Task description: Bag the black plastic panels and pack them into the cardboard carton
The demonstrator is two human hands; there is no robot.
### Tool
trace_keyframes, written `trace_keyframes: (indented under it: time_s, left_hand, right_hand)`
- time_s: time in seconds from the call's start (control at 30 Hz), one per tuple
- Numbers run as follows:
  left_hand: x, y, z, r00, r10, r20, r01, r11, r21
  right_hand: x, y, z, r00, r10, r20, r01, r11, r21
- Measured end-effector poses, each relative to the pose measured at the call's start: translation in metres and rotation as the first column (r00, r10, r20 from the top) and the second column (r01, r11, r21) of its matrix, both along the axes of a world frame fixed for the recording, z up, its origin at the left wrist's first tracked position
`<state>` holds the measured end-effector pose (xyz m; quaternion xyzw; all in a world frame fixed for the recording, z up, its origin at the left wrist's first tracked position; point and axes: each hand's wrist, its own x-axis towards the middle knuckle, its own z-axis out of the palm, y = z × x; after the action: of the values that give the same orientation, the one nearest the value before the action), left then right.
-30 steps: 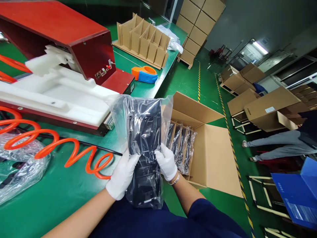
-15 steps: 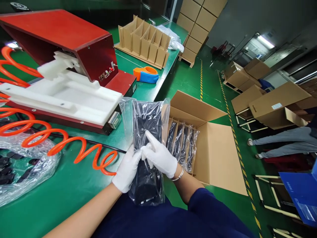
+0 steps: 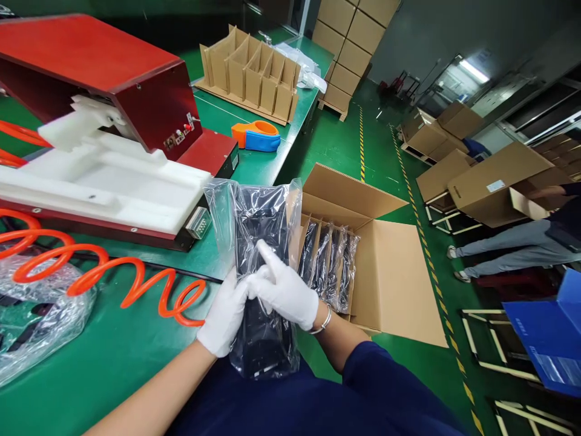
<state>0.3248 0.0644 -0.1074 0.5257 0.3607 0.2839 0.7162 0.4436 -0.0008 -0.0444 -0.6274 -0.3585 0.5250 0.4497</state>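
Note:
A long black part (image 3: 263, 330) in a clear plastic bag (image 3: 216, 209) is held upright in front of my body. My left hand (image 3: 223, 316), in a white glove, grips its left edge, with the thumb lying across the front. My right hand (image 3: 285, 290), gloved too, is closed at the middle of the bag beside my left thumb. Its index finger stretches up over the plastic; the other fingers are curled in a pinch. Just to the right stands an open carton (image 3: 370, 272) with several bagged black parts (image 3: 329, 260) between cardboard dividers.
On the green table (image 3: 149, 357) stands a red machine with a white cradle (image 3: 149, 197), and an orange coiled hose (image 3: 136, 278) runs before it. Farther back are a divider grid (image 3: 254, 79) and a tape dispenser (image 3: 256, 136). A person (image 3: 521, 242) works among boxes at right.
The view has shifted slightly, so the table things sit farther left. Both hands keep their hold on the bagged part. The person at right now has an arm stretched toward a box.

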Motion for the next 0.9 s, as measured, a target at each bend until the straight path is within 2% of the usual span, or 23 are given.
trace_keyframes:
  time_s: [0.13, 0.23, 0.3, 0.37, 0.43, 0.5, 0.57, 0.67, 0.77, 0.83, 0.9]
  left_hand:
    - [0.001, 0.001, 0.005, 1.000, -0.018, -0.021, 0.017, 0.999, -0.046]
    - [0.001, 0.002, 0.004, 0.999, -0.034, -0.033, 0.033, 0.998, -0.047]
    - [0.001, 0.003, 0.004, 0.998, -0.053, -0.030, 0.051, 0.997, -0.053]
    - [0.000, 0.004, 0.004, 0.997, -0.068, -0.022, 0.066, 0.996, -0.054]
    - [-0.001, 0.005, 0.004, 0.998, -0.061, -0.027, 0.060, 0.998, -0.033]
    - [-0.001, 0.005, 0.004, 0.999, -0.041, -0.033, 0.040, 0.999, -0.016]
    - [-0.002, 0.006, 0.002, 0.999, -0.031, -0.018, 0.030, 0.998, -0.054]
    - [-0.001, 0.006, 0.001, 0.999, -0.029, 0.023, 0.032, 0.992, -0.121]
    - [0.000, 0.006, 0.000, 0.999, -0.031, 0.034, 0.033, 0.996, -0.079]
    - [0.001, 0.006, -0.001, 0.999, -0.016, 0.036, 0.019, 0.996, -0.082]
    - [0.001, 0.007, -0.004, 0.999, 0.007, 0.041, -0.002, 0.993, -0.120]
  right_hand:
    - [0.015, -0.016, 0.000, 0.974, -0.204, -0.100, 0.210, 0.977, 0.048]
    - [0.020, -0.029, -0.002, 0.965, -0.245, -0.096, 0.250, 0.967, 0.045]
    - [0.018, -0.036, -0.003, 0.983, -0.166, -0.081, 0.168, 0.986, 0.018]
    - [0.011, -0.040, -0.005, 0.998, -0.016, -0.057, 0.014, 0.999, -0.031]
    - [0.002, -0.040, -0.007, 0.990, 0.141, -0.014, -0.142, 0.987, -0.077]
    - [-0.005, -0.037, -0.010, 0.971, 0.236, 0.027, -0.232, 0.967, -0.104]
    - [-0.008, -0.035, -0.013, 0.972, 0.233, 0.042, -0.226, 0.965, -0.132]
    - [-0.002, -0.039, -0.015, 0.994, 0.095, 0.048, -0.084, 0.977, -0.197]
    - [0.007, -0.052, -0.014, 0.994, 0.004, 0.109, 0.021, 0.973, -0.229]
    - [0.009, -0.062, -0.010, 0.990, 0.039, 0.132, -0.005, 0.968, -0.252]
    - [0.005, -0.067, -0.006, 0.980, 0.171, 0.105, -0.133, 0.946, -0.296]
